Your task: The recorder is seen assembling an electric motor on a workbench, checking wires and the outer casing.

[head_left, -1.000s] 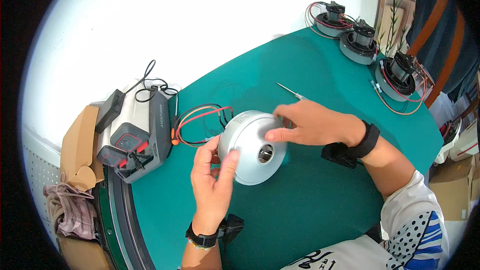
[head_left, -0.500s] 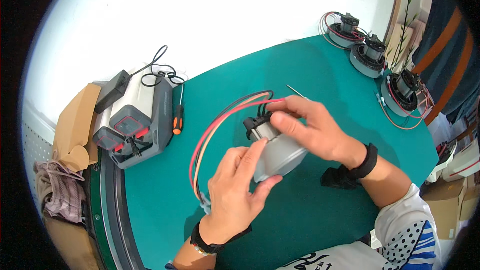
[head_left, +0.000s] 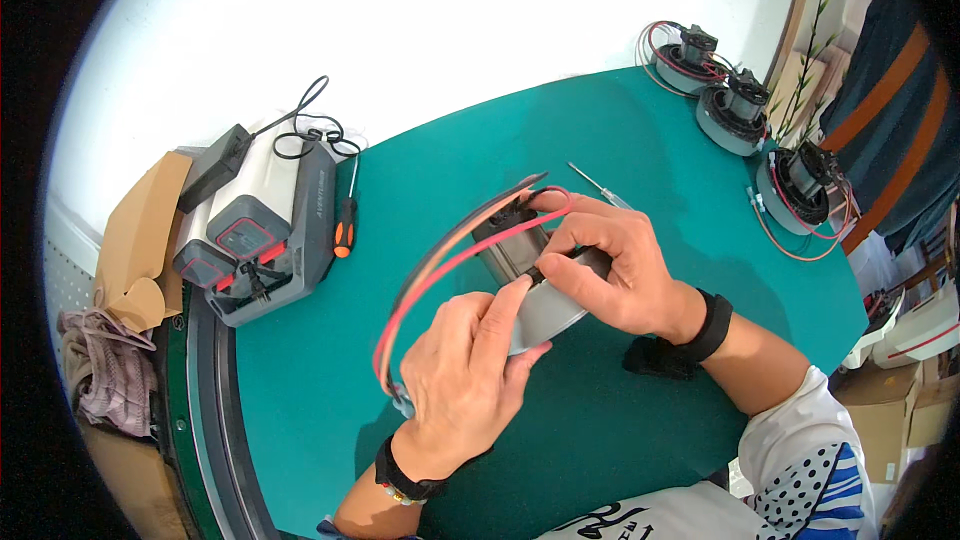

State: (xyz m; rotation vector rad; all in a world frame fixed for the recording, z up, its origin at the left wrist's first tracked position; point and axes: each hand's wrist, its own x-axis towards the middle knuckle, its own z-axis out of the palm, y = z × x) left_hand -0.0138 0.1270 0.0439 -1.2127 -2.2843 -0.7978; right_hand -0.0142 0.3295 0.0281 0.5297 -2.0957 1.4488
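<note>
Between both hands, above the green table, I hold a blower motor (head_left: 545, 312) with a round grey housing and a metal motor body, tilted toward the upper left. My left hand (head_left: 462, 365) is closed on its near left side, thumb below the housing. My right hand (head_left: 625, 262) grips its right side, with thumb and fingertips at the joint between motor body and housing. What the right fingertips press is partly hidden. Red, black and orange wires (head_left: 440, 265) arch from the motor's top leftward, down to pale connectors (head_left: 402, 402) beside my left wrist.
Three similar motors (head_left: 735, 125) stand at the far right. At left are a grey-and-white power tool battery unit (head_left: 285, 230), an orange-black screwdriver (head_left: 345, 225) and a cardboard box (head_left: 140, 235). A thin-shafted tool (head_left: 595, 183) lies beyond my right hand. A black item (head_left: 660, 358) lies by my right wrist.
The motor has tipped, so more of its metal body shows. My right hand has slid lower, from the wires at the top to the housing joint. The left hand keeps its hold.
</note>
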